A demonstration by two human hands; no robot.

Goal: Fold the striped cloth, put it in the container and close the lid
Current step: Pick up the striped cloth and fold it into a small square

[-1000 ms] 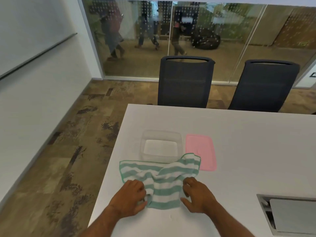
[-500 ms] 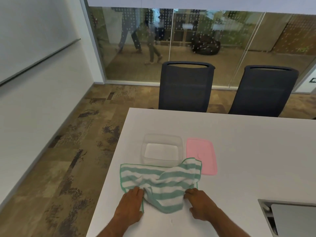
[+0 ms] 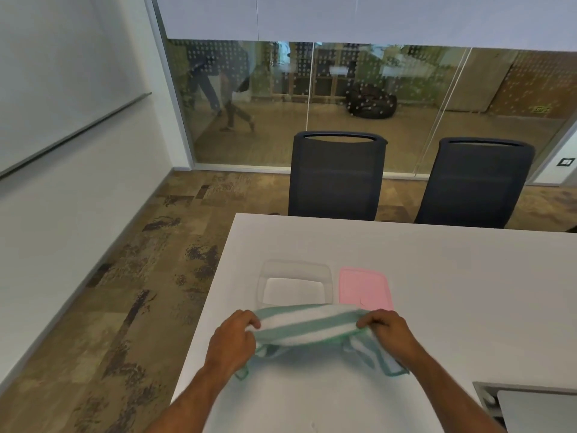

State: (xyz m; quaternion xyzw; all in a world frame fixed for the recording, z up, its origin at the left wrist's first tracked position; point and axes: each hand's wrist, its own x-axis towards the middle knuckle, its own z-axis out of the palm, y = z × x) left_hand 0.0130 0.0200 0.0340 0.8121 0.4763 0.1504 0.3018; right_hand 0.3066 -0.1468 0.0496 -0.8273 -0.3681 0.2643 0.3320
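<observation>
your left hand (image 3: 233,340) and right hand (image 3: 389,331) each pinch one end of the striped cloth (image 3: 307,327), fingers closed on the fabric. this is the grip: both hands shut around the cloth, nothing else held. the cloth is lifted off the tabletop (image 3: 437,276) and stretched between the hands in the lower centre of the frame. its long axis runs left to right across the frame, with loose corners hanging below each hand toward the lower edge.

the container (image 3: 294,287) sits directly above the cloth in the frame, just beyond it, open and empty as far as the view shows. its near wall is partly hidden by the upper edge of the cloth. the pink lid (image 3: 364,289) lies flat on the tabletop just beside the container, on its right in the frame, near your right hand.

judgement: the fold is in progress and not yet compact. the stretched cloth appears wider than the container opening, so at least one more fold across the long axis is likely needed. the container lies closer to your left hand, the lid to your right. carry the cloth up-frame only after the hanging corners are gathered, or they may drape over the container rim.
</observation>
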